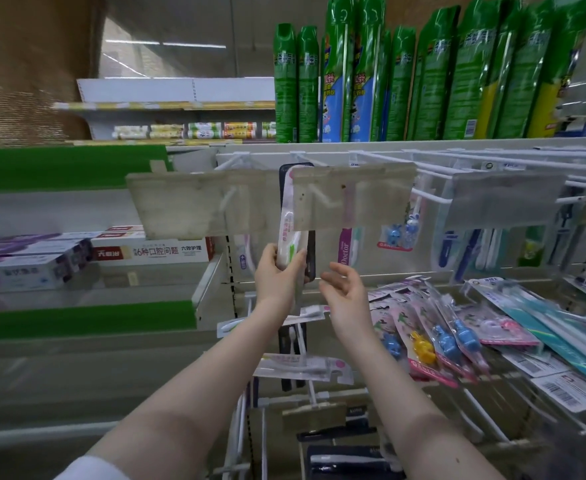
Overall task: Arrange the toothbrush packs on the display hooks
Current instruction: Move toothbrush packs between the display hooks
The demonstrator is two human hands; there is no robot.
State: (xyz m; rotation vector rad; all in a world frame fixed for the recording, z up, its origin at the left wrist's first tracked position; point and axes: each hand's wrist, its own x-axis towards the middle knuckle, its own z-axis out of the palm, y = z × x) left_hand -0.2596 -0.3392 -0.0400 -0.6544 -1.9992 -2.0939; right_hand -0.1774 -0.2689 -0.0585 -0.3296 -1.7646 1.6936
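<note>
My left hand [279, 273] grips the lower end of a pink-and-white toothbrush pack [288, 216], held upright against a dark pack [310, 252] behind it. The pack's top reaches up behind a clouded price-tag plate [352, 199] at the white display hooks [305, 156]. My right hand [341, 289] hovers just right of the pack, fingers loosely curled, holding nothing. Several more toothbrush packs [436, 327] lie fanned out on the wire rack at the right. Other packs [302, 368] hang on lower hooks beneath my hands.
Green spray cans [402, 81] stand on the shelf above the hooks. Toothpaste boxes [153, 252] fill the shelf at the left. More hanging brushes [348, 249] and price plates [506, 199] crowd the hook row to the right.
</note>
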